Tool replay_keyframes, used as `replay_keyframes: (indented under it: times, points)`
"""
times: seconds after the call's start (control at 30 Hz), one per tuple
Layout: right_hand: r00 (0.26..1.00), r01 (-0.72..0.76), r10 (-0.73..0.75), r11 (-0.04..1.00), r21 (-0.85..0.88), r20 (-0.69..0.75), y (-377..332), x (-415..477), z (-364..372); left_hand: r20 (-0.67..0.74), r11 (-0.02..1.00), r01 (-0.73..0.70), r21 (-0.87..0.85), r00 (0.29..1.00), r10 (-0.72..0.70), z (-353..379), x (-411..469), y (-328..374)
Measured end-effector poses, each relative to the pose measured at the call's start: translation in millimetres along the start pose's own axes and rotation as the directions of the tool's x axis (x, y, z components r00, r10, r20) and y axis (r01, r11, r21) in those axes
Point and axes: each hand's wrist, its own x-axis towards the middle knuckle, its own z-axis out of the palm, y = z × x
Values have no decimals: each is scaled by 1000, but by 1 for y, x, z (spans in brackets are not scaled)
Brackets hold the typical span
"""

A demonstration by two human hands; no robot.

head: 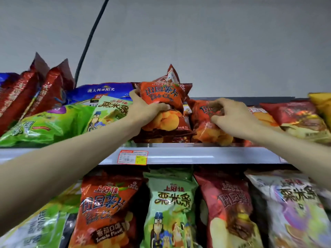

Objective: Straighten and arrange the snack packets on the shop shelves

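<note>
On the top shelf (pixel 197 154), my left hand (pixel 145 108) grips an orange potato chip packet (pixel 161 93) round its middle, with the packet upright and a little crumpled. To its right lies a second orange chip packet (pixel 207 129), leaning back; my right hand (pixel 231 117) pinches its front with curled fingers. Behind the first packet a dark red packet (pixel 172 74) pokes up.
Left on the top shelf lie green packets (pixel 48 122), a blue packet (pixel 102 90) and red packets (pixel 23 90). Red and yellow packets (pixel 300 115) lie at the right. The lower shelf holds a row of upright packets (pixel 170 208). A price tag (pixel 133 157) sits on the shelf edge.
</note>
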Motion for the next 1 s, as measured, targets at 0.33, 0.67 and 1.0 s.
replay_keyframes:
  times: [0.33, 0.67, 1.0]
  points:
    - [974, -126, 137, 989, -71, 182, 41, -2, 20, 17, 965, 70, 253, 997, -76, 22, -16, -14]
    - [965, -191, 199, 980, -62, 168, 41, -11, 22, 43, 915, 105, 391, 990, -132, 35, -20, -11]
    - [965, -186, 190, 982, -42, 180, 34, -16, 23, 205, 769, -189, 611, 976, 77, 8, -32, -31]
